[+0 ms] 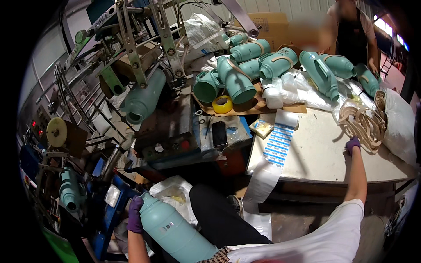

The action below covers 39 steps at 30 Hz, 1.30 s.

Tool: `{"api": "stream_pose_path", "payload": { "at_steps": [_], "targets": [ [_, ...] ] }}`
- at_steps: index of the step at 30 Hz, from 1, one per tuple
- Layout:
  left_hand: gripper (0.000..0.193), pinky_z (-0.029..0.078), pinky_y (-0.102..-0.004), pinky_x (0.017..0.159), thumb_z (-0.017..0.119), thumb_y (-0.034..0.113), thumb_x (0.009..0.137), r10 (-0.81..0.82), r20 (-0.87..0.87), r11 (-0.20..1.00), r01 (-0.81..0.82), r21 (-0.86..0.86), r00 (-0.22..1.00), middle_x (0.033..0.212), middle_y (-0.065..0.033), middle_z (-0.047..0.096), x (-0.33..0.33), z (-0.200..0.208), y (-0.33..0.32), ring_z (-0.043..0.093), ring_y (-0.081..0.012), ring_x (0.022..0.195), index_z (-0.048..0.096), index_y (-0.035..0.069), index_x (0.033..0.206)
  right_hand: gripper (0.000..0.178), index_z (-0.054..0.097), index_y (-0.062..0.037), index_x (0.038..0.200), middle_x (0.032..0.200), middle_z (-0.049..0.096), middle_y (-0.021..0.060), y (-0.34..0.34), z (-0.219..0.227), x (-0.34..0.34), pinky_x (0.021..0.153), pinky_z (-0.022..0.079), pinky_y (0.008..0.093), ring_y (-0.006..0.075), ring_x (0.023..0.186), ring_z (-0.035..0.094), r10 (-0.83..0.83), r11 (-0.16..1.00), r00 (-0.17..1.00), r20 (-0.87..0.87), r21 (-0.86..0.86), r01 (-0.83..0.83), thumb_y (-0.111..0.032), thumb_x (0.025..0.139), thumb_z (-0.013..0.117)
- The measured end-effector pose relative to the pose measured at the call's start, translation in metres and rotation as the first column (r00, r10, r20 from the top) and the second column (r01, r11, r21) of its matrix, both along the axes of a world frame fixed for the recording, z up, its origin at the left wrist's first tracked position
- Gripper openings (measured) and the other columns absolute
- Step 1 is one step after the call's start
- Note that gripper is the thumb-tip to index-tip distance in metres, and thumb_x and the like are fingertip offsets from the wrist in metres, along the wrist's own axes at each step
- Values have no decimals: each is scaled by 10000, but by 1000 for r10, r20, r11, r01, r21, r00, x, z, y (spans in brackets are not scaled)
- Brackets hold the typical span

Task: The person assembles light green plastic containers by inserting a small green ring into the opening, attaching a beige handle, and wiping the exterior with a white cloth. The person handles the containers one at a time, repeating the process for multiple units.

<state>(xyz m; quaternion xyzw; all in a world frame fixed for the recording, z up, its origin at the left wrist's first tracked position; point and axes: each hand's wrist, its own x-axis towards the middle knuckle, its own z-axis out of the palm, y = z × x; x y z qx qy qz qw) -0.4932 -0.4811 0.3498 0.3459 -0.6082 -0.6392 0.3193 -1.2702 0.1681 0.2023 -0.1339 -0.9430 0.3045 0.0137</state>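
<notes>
A teal bottle-shaped casing (pixel 175 230) lies slantwise across my lap, its narrow neck up and to the left. My left hand (pixel 136 215), in a purple glove, grips it at the neck. My right arm stretches out over the white tabletop. There my right hand (pixel 352 145), also gloved in purple, is closed beside a tangle of beige straps (pixel 362 125); whether a strap is between its fingers is too small to make out.
Several teal casings (pixel 237 81) are heaped at the back with yellow tape (pixel 222 104). A label strip (pixel 279 144) hangs over the table's front edge. A phone (pixel 219 133) lies mid-bench. A metal-armed machine (pixel 131 52) stands left. Another person (pixel 355 30) stands at the far right.
</notes>
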Motion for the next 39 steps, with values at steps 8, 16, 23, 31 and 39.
{"api": "stream_pose_path", "payload": {
  "at_steps": [8, 16, 23, 31, 39],
  "targets": [
    [330, 537, -295, 754, 597, 396, 991, -2, -61, 1000, 1, -7, 998, 936, -22, 632, -12, 15, 28, 627, -125, 816, 636, 77, 1067, 270, 652, -167, 883, 816, 689, 152, 142, 4, -23, 698, 507, 428, 273, 752, 665, 519, 539, 845, 129, 718, -440, -415, 911, 552],
    [360, 561, -335, 876, 585, 353, 1011, -21, -68, 993, 13, -116, 997, 1089, -71, 689, 50, 0, 3, 676, -171, 968, 652, 51, 1194, 765, 315, -6, 1544, 1510, 453, 227, 19, 121, 21, 1112, 392, 380, 357, 1359, 490, 317, 932, 470, -824, 178, -315, -12, 819, 558],
    [559, 562, -416, 946, 538, 494, 1001, 64, -249, 981, -15, 195, 966, 1192, -173, 691, 64, -31, 7, 695, -278, 1036, 602, 30, 1305, 463, 468, -210, 1414, 867, 609, -28, -124, 118, 103, 378, 302, 248, 75, 552, 472, 210, 55, 958, -197, -975, -213, -278, 991, 643],
    [597, 546, -393, 949, 534, 523, 997, 105, -229, 964, -43, 263, 968, 1192, -142, 685, 79, -34, 12, 677, -267, 1055, 601, 16, 1304, 347, 588, 1, 1211, 1058, 704, 103, -203, 81, 102, 889, 524, 301, 204, 1002, 682, 338, 567, 757, -558, -521, -638, 104, 880, 583],
    [447, 452, -337, 1034, 591, 294, 980, 187, 109, 941, -147, -304, 976, 1223, -79, 641, 85, -49, -16, 586, -176, 1144, 616, 19, 1332, 177, 662, -24, 1001, 787, 574, 63, -261, 128, 102, 716, 470, 406, 206, 718, 534, 52, 656, 245, -968, -152, -739, -150, 980, 540]
  ]
}}
